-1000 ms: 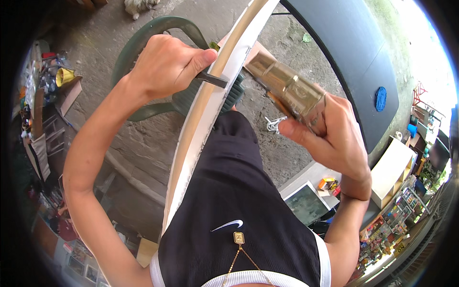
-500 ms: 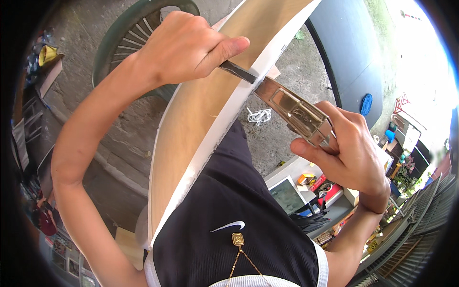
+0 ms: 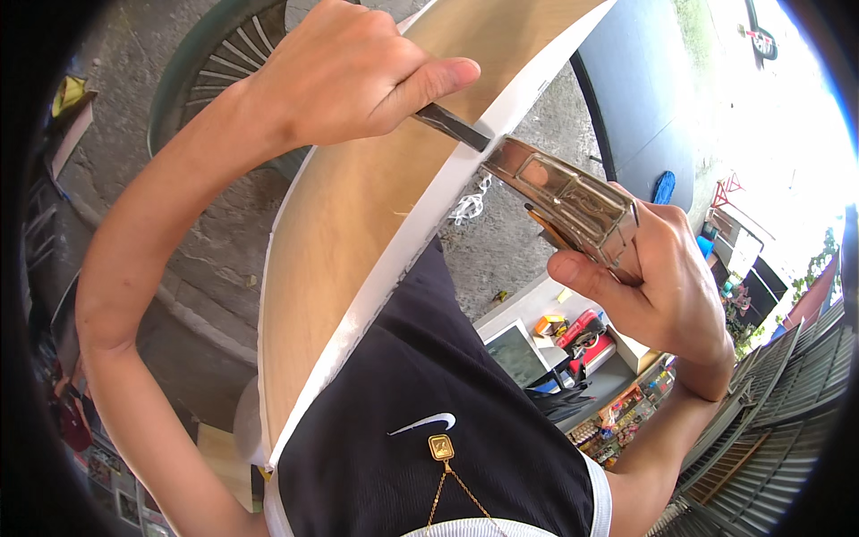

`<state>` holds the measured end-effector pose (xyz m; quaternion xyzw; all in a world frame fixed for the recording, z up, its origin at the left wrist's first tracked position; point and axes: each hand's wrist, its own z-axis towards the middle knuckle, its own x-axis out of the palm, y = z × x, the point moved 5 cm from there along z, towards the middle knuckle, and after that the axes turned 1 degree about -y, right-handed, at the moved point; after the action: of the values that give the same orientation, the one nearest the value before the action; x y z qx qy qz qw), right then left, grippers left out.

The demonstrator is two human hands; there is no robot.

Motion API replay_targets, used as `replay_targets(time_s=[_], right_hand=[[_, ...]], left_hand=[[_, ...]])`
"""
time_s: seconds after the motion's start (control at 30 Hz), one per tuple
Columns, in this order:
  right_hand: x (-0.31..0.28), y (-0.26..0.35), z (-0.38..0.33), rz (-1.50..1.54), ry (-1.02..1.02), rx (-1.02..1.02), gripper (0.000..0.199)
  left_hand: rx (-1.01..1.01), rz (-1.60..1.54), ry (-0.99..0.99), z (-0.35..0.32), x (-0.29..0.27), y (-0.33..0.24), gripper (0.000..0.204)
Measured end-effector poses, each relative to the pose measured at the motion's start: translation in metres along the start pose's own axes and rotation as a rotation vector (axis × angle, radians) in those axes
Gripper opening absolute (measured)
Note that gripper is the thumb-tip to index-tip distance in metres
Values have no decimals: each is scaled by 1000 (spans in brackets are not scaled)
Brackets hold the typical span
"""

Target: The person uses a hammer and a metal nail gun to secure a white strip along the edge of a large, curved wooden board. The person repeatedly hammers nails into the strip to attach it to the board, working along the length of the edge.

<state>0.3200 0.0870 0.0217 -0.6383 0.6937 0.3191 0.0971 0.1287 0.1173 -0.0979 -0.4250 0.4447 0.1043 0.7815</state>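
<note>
A long curved wooden panel (image 3: pixel 358 224) leans against my lap, pale wood inside, with a white covering strip (image 3: pixel 420 210) along its near edge. My left hand (image 3: pixel 358 80) is closed around a dark flat metal bar (image 3: pixel 455 128), whose end rests on the white strip. In my right hand (image 3: pixel 667 277) is a metal staple gun (image 3: pixel 573 201), its nose against the outer side of the panel's edge, just beside the bar's end. The fingers wrapped behind the gun are partly hidden.
A green plastic chair (image 3: pixel 174 98) stands beyond my left arm. A bluish-grey curved panel (image 3: pixel 644 98) is at the far right, near a bundle of blue cord (image 3: pixel 664 187). White strips (image 3: pixel 470 204) lie on the floor. A cluttered table (image 3: pixel 501 313) stands by my right arm.
The view has shifted slightly, so the panel sits a little farther left. The staple gun's nose and the bar's end remain close together at the panel's edge. Both hands keep their grip.
</note>
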Motion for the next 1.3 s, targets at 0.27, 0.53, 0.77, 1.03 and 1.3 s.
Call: replay_targets(time_s=[0.27,0.53,0.77,1.03,1.3], right_hand=[[5,6,2,-32,-94,13,41],[3,-6,4,242,-86,-106,33],[10,-21,10,73,-41,-25,47],[3,-28,65,312,-936,-277,82],[15,-38,87,615,-973,-350,82]], left_hand=[[-2,17,14,2,0,-2,57],[-103,74,89,-3,3,8,62],[-112,78,120,-1,2,8,58],[-193,48,107,-1,-15,-1,61],[-121,387,135,11,-53,-27,62]])
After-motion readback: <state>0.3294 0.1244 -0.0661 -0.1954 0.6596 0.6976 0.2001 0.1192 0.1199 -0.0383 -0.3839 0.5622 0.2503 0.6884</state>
